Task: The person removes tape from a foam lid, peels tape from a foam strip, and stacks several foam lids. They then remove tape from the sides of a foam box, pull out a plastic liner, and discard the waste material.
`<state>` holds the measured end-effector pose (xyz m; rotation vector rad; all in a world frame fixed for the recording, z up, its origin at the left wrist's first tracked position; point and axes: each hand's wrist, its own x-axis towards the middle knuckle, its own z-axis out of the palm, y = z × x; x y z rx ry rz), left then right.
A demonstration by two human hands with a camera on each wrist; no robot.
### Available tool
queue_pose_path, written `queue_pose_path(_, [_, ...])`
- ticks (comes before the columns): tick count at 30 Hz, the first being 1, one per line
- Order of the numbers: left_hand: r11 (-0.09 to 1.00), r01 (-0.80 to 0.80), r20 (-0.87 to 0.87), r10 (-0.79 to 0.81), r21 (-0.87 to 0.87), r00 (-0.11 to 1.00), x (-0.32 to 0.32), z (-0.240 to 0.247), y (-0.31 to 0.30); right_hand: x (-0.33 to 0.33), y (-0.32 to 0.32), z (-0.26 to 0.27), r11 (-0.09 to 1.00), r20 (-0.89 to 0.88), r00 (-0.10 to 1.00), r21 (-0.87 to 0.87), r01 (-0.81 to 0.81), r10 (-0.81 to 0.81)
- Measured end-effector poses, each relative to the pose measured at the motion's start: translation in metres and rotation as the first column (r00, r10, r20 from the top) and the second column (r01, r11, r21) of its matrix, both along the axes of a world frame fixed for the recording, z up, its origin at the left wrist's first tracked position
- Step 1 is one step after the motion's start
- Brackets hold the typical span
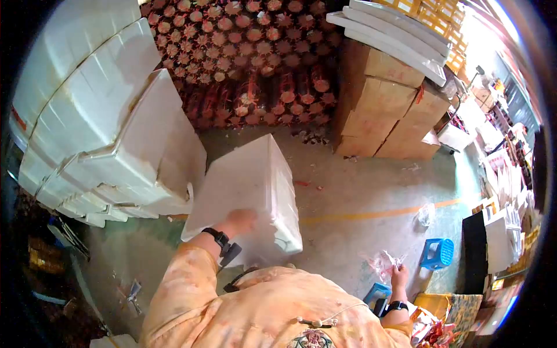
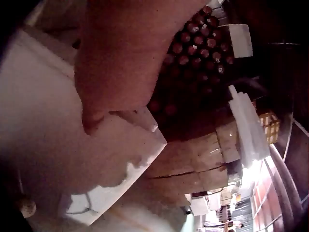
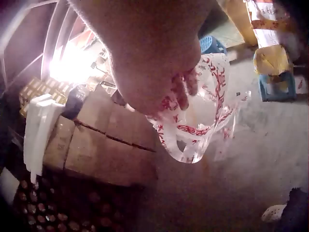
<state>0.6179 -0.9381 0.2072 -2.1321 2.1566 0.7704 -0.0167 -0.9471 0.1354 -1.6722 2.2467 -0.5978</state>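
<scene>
A large white foam box [image 1: 232,180] stands at a slant on the floor in front of me. My left hand [image 1: 241,221] rests on its near face, close to the right edge. In the left wrist view, the left hand [image 2: 123,63] has its thumb against the white foam [image 2: 53,125], while the other fingers are hidden, so I cannot tell whether they curl round it. Off to the right, my right hand [image 1: 399,276] grips a thin clear plastic bag [image 1: 383,264] with red print. The right wrist view shows the bag [image 3: 193,128] hanging crumpled below the right hand's curled fingers [image 3: 181,92].
Tall white foam boxes [image 1: 93,104] are stacked on the left. Red cylinders with pale round ends [image 1: 249,52] fill the back. Cardboard cartons [image 1: 383,104] carry white foam lids [image 1: 400,40]. A blue stool [image 1: 437,254] stands at right, near a floral-patterned box [image 1: 464,310].
</scene>
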Motion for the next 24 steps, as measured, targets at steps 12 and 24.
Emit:
queue_pose_path(12, [0.996,-0.043,0.146,0.055,-0.084,0.988,0.05,-0.054,-0.1,0.006,0.06,0.025,0.975,-0.061,0.976,0.056,0.214,-0.211])
queue_pose_path(24, [0.956,-0.151,0.239,0.09,0.251,0.967,0.143,-0.233,-0.12,0.14,-0.09,0.132,0.937,-0.063,0.989,0.315,0.15,-0.137])
